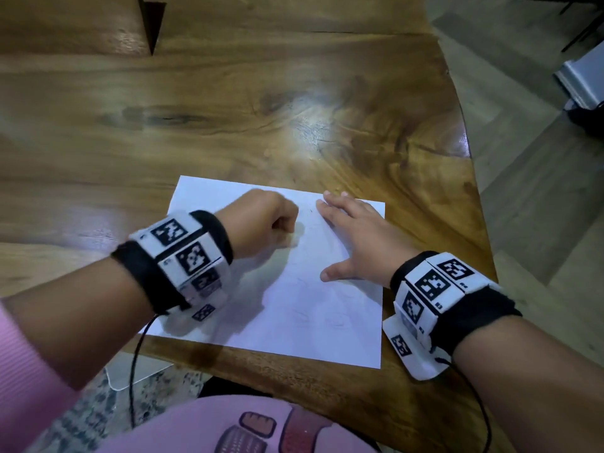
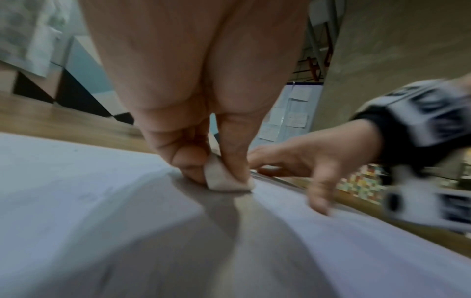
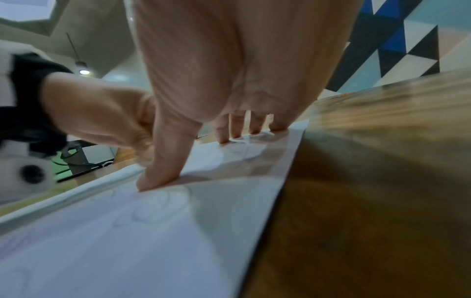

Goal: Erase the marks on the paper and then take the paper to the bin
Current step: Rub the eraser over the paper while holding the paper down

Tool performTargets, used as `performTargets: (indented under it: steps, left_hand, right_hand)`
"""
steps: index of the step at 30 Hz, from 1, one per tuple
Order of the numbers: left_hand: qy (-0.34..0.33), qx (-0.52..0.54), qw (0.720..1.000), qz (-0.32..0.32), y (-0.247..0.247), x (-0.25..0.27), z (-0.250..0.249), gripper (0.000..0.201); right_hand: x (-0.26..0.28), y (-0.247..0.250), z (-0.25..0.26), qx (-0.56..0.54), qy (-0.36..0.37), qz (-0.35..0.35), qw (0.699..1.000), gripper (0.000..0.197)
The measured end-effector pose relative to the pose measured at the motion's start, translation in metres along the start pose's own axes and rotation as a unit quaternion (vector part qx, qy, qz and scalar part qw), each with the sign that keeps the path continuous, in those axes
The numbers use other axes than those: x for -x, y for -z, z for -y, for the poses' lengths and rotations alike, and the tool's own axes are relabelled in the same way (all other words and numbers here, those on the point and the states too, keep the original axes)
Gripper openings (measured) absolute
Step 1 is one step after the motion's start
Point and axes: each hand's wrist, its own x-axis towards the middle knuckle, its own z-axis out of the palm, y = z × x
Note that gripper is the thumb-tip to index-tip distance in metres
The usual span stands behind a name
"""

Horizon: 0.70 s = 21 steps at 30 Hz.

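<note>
Overhead, your left hand (image 1: pixel 261 220) is curled into a fist on the white paper (image 1: pixel 294 308), which lies flat at the near edge of the wooden table (image 1: pixel 228 93); your right hand (image 1: pixel 356 237) presses flat, fingers spread, on the sheet's right side. From your left wrist, thumb and fingers pinch a white eraser (image 2: pixel 224 177) against the paper. From your right wrist, faint pencil loops (image 3: pixel 158 209) show beside your thumb.

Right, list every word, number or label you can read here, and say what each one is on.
No text can be read.
Wristbands: square black-and-white code markers with tiny characters beside them, too small to read.
Paper: faint pencil loops, no words.
Notes on the wall board: too blurred.
Shirt print: a picture, no letters.
</note>
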Motion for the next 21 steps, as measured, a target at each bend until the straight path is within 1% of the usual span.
performTargets:
  steps: [1,2,3,6,7,8,9,12,13,14,15,16,17,18,19,20,21]
  left_hand:
    - [-0.004,-0.007,1.000,0.021,-0.003,0.008,0.002,0.021]
    - [-0.007,-0.008,1.000,0.027,-0.004,0.011,0.003,0.016]
    - [-0.005,-0.004,1.000,0.011,-0.002,0.009,0.003,0.012]
    - [0.043,0.000,0.995,-0.087,0.009,-0.013,0.003,0.012]
    - [0.057,-0.001,0.994,-0.097,0.012,-0.017,0.003,0.013]
    - [0.060,0.001,0.994,-0.090,0.011,-0.017,0.004,0.011]
    - [0.051,0.005,0.996,-0.067,0.010,-0.011,0.005,0.011]
    - [0.021,-0.013,0.998,0.054,0.007,0.009,0.009,0.019]
    - [0.019,-0.020,0.997,0.066,0.008,0.010,0.009,0.017]
    - [0.020,-0.024,0.998,0.046,0.009,0.006,0.008,0.012]
    - [0.025,-0.026,0.999,0.004,0.011,-0.002,0.007,0.006]
    - [0.034,-0.027,0.998,-0.047,0.013,-0.008,0.005,0.005]
    - [0.044,-0.029,0.995,-0.084,0.013,-0.013,0.003,0.008]
    - [0.045,-0.026,0.994,-0.098,0.011,-0.012,0.003,0.009]
    - [0.035,-0.023,0.995,-0.090,0.008,-0.007,0.005,0.010]
    - [0.018,-0.025,0.998,-0.058,0.005,0.002,0.008,0.014]
    - [0.002,-0.031,0.999,-0.013,0.002,0.013,0.010,0.018]
  right_hand:
    - [0.000,0.000,0.000,0.003,0.001,0.001,1.000,0.108]
    - [0.000,0.000,-0.001,0.005,0.003,0.002,1.000,0.108]
    - [0.000,0.000,-0.001,0.006,0.005,0.001,1.000,0.108]
    - [0.000,-0.001,0.000,0.009,0.008,0.003,1.000,0.106]
    - [0.001,0.000,0.001,0.010,0.006,0.005,1.000,0.106]
    - [0.001,0.000,0.002,0.013,0.004,0.007,1.000,0.106]
    - [0.001,0.000,0.002,0.018,0.003,0.009,1.000,0.106]
    - [0.001,-0.001,0.002,0.026,0.002,0.008,1.000,0.107]
    - [0.001,-0.001,0.002,0.025,0.000,0.009,1.000,0.106]
    - [0.001,-0.001,0.002,0.024,-0.001,0.009,1.000,0.106]
    - [0.001,-0.001,0.002,0.024,-0.001,0.009,1.000,0.106]
    - [0.001,-0.001,0.002,0.024,0.001,0.007,1.000,0.107]
    - [0.001,-0.001,0.002,0.025,0.002,0.006,1.000,0.107]
    - [0.001,-0.002,0.002,0.025,0.002,0.006,1.000,0.107]
    - [0.001,-0.001,0.002,0.026,0.002,0.008,1.000,0.106]
    - [0.001,-0.001,0.002,0.028,0.001,0.009,1.000,0.106]
    - [0.001,-0.001,0.002,0.029,0.001,0.010,1.000,0.106]
